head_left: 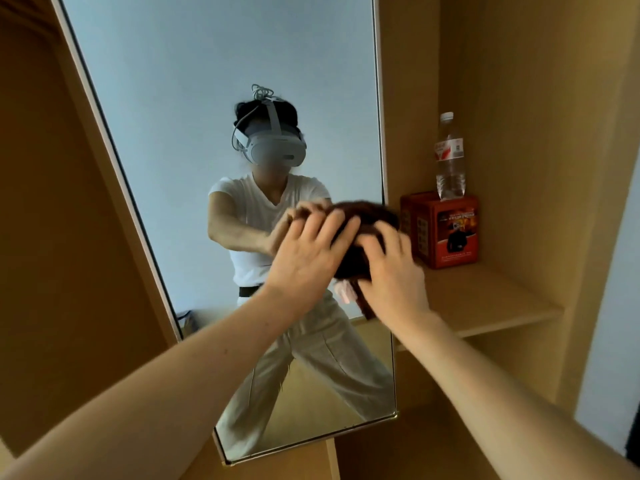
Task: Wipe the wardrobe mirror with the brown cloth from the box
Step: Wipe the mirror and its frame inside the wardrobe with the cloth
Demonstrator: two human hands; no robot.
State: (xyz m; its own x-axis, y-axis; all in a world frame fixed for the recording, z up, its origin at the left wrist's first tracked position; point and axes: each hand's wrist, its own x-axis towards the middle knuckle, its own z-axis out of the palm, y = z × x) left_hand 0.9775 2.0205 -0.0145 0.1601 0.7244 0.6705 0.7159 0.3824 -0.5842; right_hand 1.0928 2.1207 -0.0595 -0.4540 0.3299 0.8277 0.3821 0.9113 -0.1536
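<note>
Pressing a bunched, fuzzy brown cloth (367, 213) against the smooth mirror (207, 81), the left hand (308, 261) spreads flat fingers; the right hand (393, 275) curls its fingers round it.

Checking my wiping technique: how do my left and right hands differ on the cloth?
The left hand lies with fingers straight and spread on the cloth; the right hand curls its fingers into it. The left hand is in front of the mirror glass; the right hand is at the mirror's right edge, toward the shelf. Both touch the cloth.
</note>
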